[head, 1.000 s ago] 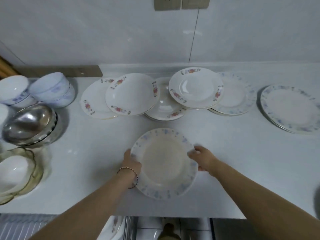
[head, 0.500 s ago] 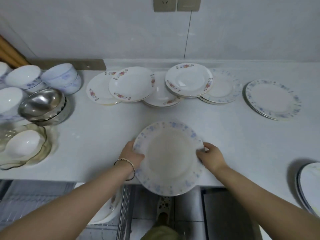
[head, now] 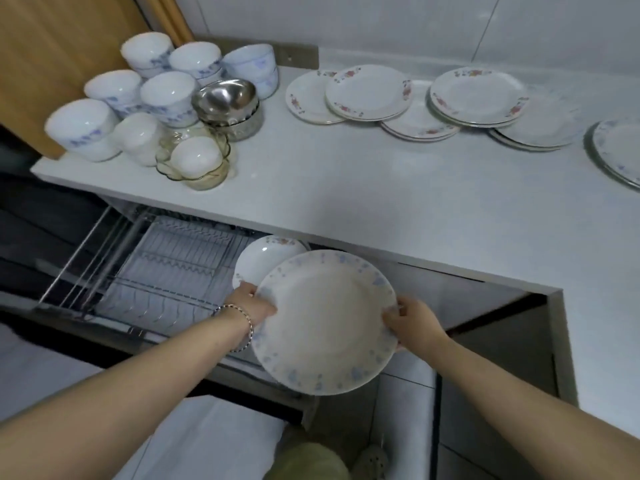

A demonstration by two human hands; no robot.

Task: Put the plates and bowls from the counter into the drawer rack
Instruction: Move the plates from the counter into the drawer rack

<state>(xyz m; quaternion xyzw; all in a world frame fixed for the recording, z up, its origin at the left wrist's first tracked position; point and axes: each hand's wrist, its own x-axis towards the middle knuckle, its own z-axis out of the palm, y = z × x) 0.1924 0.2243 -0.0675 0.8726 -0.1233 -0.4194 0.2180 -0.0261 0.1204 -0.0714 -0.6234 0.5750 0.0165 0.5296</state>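
Observation:
A blue-flowered plate (head: 325,323) hangs tilted in the air below the counter edge, over the right end of the open drawer rack (head: 166,268). My left hand (head: 251,301) grips its left rim and my right hand (head: 414,322) grips its right rim. Just behind it a red-flowered plate (head: 263,259) stands in the wire rack. Several red-flowered plates (head: 367,93) lie overlapping at the back of the counter (head: 346,181). At the counter's left stand several white bowls (head: 166,93), steel bowls (head: 225,98) and a glass bowl (head: 194,161).
Another blue-flowered plate (head: 620,150) lies at the counter's right edge of view. A wooden panel (head: 52,57) rises behind the bowls. The counter turns a corner at the right (head: 554,292). Most of the rack's wire slots to the left hold nothing.
Both hands have carried the blue-flowered plate off the counter and down over the drawer rack. The view has swung left and down, bringing the rack and bowls into sight.

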